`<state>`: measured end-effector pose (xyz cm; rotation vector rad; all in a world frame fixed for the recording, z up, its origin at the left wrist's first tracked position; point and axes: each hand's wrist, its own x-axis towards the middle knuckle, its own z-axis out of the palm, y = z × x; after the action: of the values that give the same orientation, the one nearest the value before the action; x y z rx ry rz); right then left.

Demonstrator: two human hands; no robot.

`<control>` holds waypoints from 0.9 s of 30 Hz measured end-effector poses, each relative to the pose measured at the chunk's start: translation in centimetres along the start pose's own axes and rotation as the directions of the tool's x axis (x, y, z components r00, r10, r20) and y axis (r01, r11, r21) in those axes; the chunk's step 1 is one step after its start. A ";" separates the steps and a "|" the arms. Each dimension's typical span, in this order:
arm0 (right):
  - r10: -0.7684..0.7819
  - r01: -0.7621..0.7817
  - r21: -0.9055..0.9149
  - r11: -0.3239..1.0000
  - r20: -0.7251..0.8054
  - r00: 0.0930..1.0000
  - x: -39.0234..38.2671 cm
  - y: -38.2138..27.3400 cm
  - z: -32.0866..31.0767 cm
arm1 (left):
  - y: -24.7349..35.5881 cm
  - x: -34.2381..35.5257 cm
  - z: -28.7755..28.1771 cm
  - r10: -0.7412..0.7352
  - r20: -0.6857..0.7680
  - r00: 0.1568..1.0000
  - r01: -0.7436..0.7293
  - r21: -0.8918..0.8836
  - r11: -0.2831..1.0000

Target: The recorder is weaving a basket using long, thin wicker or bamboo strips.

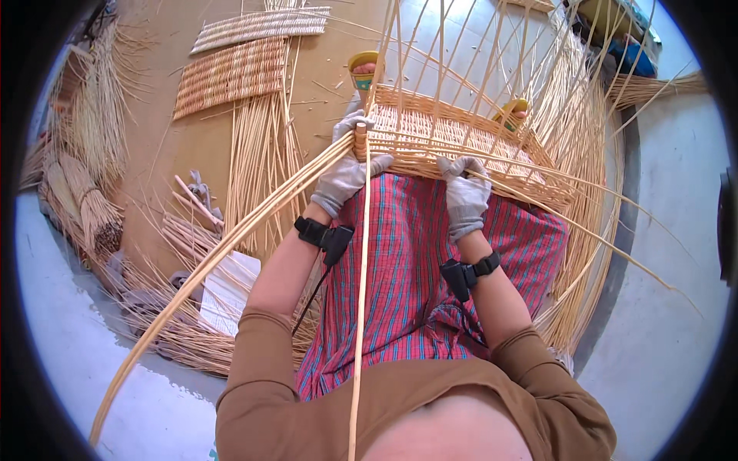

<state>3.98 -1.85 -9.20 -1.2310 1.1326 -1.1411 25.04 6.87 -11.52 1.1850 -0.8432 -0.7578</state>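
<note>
A partly woven wicker basket rests against my lap, with tall upright canes rising from its far side. My left hand, in a pale glove, is closed round the basket's left corner, at a thick corner post. Several long canes run from that corner down to the left, and a single pale cane hangs toward me. My right hand, also gloved, has its fingers closed on a thin cane at the near rim; this cane trails off to the right.
Two woven panels lie on the brown floor board at the far left, beside loose canes. Bundles of cane line the left edge, and a large spread of canes lies right of the basket. A checked red cloth covers my lap.
</note>
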 end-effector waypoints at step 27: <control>-0.015 -0.163 0.492 0.855 0.338 0.941 0.2 -3.7 -2.0 | 0.0 0.0 -1.3 -0.176 0.047 0.983 0.181 -0.166 0.969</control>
<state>1.90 -2.28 -5.51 -0.8984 0.5586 -1.0382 26.15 7.45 -11.75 1.1075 -0.6887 -0.9792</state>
